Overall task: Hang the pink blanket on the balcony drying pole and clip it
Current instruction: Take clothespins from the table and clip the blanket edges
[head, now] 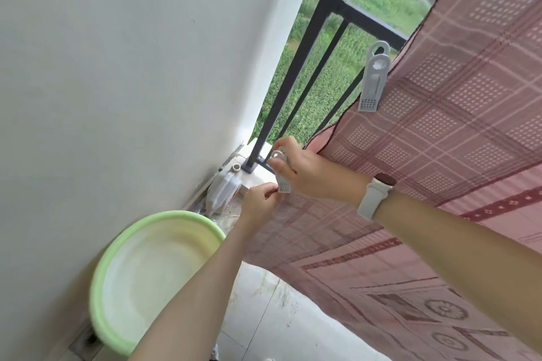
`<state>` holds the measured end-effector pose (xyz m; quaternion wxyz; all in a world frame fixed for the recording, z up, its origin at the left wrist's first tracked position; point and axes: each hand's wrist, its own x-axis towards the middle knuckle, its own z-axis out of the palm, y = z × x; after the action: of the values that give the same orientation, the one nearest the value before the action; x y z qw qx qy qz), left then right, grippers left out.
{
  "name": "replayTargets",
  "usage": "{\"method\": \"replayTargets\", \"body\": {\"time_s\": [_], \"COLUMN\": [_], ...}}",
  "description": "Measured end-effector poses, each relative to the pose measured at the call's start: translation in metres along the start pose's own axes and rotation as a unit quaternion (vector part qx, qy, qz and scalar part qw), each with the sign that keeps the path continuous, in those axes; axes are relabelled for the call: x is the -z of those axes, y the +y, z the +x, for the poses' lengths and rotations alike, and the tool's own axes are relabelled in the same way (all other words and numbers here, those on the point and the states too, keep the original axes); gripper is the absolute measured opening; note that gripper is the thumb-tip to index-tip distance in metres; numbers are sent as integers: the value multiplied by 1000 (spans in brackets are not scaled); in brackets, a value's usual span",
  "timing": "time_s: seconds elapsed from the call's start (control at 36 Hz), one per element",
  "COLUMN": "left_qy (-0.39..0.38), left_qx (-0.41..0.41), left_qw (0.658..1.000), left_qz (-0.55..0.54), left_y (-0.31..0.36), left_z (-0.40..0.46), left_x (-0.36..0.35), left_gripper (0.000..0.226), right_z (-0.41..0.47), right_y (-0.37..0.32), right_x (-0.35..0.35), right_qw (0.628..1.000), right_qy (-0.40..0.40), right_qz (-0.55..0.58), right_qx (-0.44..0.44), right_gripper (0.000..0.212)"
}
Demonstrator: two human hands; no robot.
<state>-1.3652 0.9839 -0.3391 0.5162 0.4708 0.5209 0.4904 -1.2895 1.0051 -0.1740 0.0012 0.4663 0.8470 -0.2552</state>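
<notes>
The pink checked blanket [434, 138] hangs over the black balcony railing [311, 38] and fills the right half of the view. One grey clip [374, 79] is fastened on its left edge, high up. Lower down, my right hand [305, 173] grips a second grey clip [281, 173] at the blanket's lower left corner. My left hand [261, 199] pinches the blanket edge right under that clip's jaws. A white watch sits on my right wrist.
A light green basin [152, 272] leans against the white wall [117, 67] at lower left. A white plastic jug [224, 187] stands in the corner by the railing post. Pale floor tiles [269, 316] lie below; green fields show beyond the railing.
</notes>
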Motion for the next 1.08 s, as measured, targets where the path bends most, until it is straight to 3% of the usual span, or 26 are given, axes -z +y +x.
{"method": "replayTargets", "body": {"time_s": [0.08, 0.19, 0.56, 0.83, 1.0, 1.08], "left_qy": [25, 25, 31, 41, 64, 72], "left_qx": [16, 8, 3, 26, 40, 26], "left_qw": [999, 1000, 994, 995, 993, 989], "left_qz": [-28, -15, 104, 87, 88, 124], "left_y": [-2, -2, -1, 1, 5, 9], "left_z": [-1, -2, -4, -6, -9, -13], "left_x": [1, 5, 5, 6, 6, 6], "left_gripper": [9, 16, 5, 4, 7, 11], "right_z": [15, 34, 37, 40, 38, 34], "right_y": [-6, -11, -1, 8, 8, 9], "right_x": [2, 16, 14, 9, 8, 6], "right_qw": [997, 994, 992, 978, 954, 961], "right_qy": [-18, -48, -24, -41, -105, -118], "right_qz": [-70, -97, -119, -196, -275, -249], "right_qx": [4, -19, -39, -61, -49, -30], "right_gripper": [40, 42, 34, 23, 44, 66]}}
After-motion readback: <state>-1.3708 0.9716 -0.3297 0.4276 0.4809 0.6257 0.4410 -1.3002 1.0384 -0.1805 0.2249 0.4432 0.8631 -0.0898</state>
